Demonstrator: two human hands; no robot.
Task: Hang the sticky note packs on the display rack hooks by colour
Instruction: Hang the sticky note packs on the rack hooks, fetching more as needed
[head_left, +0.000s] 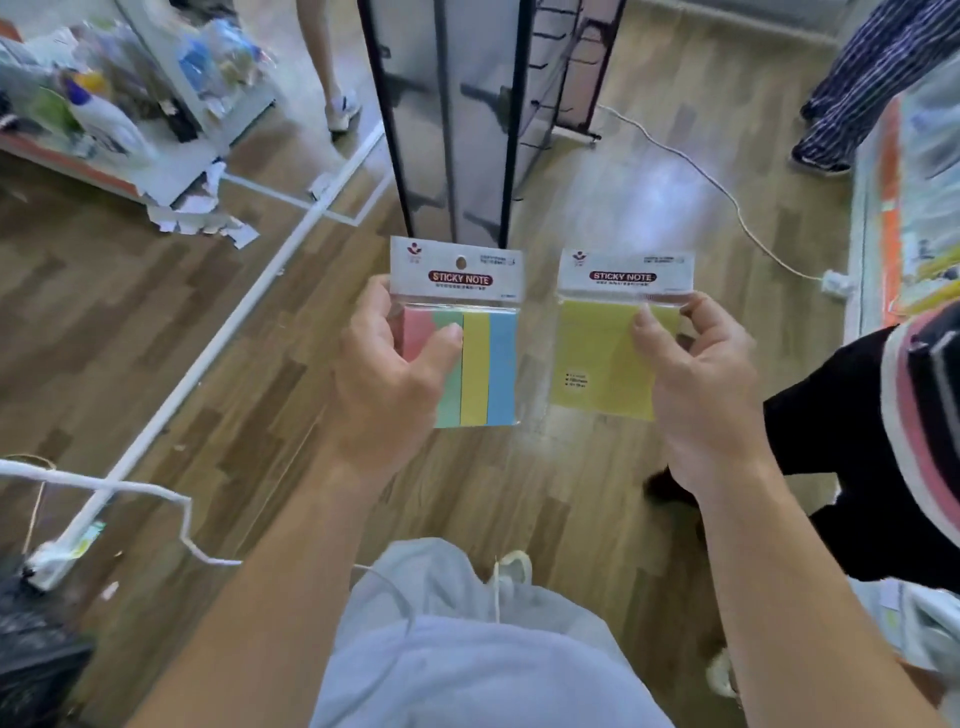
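My left hand grips a multicolour sticky note pack with pink, green, yellow and blue strips, thumb on its front. My right hand pinches a plain yellow sticky note pack at its upper right edge. Both packs are upright with white "STICKY NOTE" header cards and face me, side by side above the floor. The display rack stands straight ahead beyond the packs, a black-framed panel with dark hooks along its right side. No pack shows on the hooks.
A white cable runs across the wooden floor to a power strip on the right. A cluttered shelf stands at the far left. Other people's legs are behind the rack, and a person in black is close on my right.
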